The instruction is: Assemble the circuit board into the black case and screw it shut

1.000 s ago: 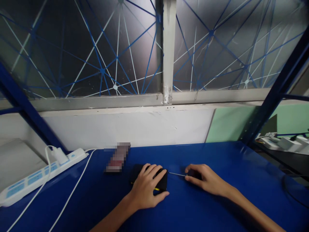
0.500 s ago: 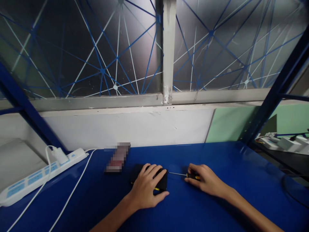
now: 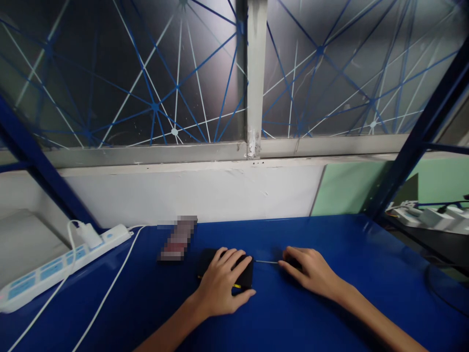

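Observation:
Palm down, my left hand (image 3: pixel 224 281) rests on a flat black object (image 3: pixel 247 275) with a yellow strip along its near edge; its fingers are stretched over the top and the thumb sticks out to the right. The kind of object is hidden under the hand. My right hand (image 3: pixel 306 269) is closed around the handle of a screwdriver (image 3: pixel 266 262). Its thin metal shaft points left, and the tip meets or lies very near the black object's right side. Fingers hide most of the handle.
A blurred-out object (image 3: pixel 179 239) lies behind my left hand. On the left stands a white power strip (image 3: pixel 47 269) with a plug and white cables (image 3: pixel 113 281). The blue table (image 3: pixel 293 322) ends at a white wall panel (image 3: pixel 205 193). Blue posts (image 3: pixel 403 171) flank it.
My right hand's thumb and fingers have shifted on the screwdriver, now covering the handle that showed before. My left hand stays in place on the black object.

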A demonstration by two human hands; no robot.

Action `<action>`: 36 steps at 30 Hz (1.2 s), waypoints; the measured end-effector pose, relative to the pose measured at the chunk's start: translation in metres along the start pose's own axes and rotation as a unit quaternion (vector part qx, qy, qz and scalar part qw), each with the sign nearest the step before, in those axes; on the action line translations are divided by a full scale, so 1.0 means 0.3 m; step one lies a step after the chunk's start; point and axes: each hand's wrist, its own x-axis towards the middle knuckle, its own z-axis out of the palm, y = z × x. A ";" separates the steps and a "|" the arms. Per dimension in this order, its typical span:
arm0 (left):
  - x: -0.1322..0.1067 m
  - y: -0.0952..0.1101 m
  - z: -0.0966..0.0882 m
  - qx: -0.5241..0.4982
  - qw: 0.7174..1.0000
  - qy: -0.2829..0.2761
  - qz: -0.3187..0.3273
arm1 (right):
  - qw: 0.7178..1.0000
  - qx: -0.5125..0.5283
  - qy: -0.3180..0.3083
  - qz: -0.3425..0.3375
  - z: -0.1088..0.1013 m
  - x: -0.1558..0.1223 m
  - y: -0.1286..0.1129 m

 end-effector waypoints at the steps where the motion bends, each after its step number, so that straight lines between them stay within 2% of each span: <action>1: -0.001 -0.001 0.001 0.001 1.000 0.000 0.002 | 1.000 -0.001 0.002 -0.001 -0.002 0.001 0.000; 7: -0.003 -0.001 0.001 0.001 1.000 -0.002 0.001 | 1.000 0.003 -0.002 -0.006 -0.013 0.006 0.002; 16: 0.001 0.001 -0.002 0.002 1.000 0.020 0.012 | 0.999 -0.023 -0.031 0.034 0.016 0.008 0.008; 26: 0.005 0.006 -0.008 0.007 1.000 0.008 0.009 | 1.000 -0.004 -0.016 -0.015 -0.005 -0.003 -0.007; 31: 0.000 -0.002 0.003 0.004 1.000 0.014 0.010 | 0.998 -0.045 -0.041 -0.004 0.002 0.006 0.008; 36: -0.001 -0.003 0.003 0.006 1.000 0.013 0.012 | 0.998 -0.052 -0.033 0.022 0.007 0.006 -0.009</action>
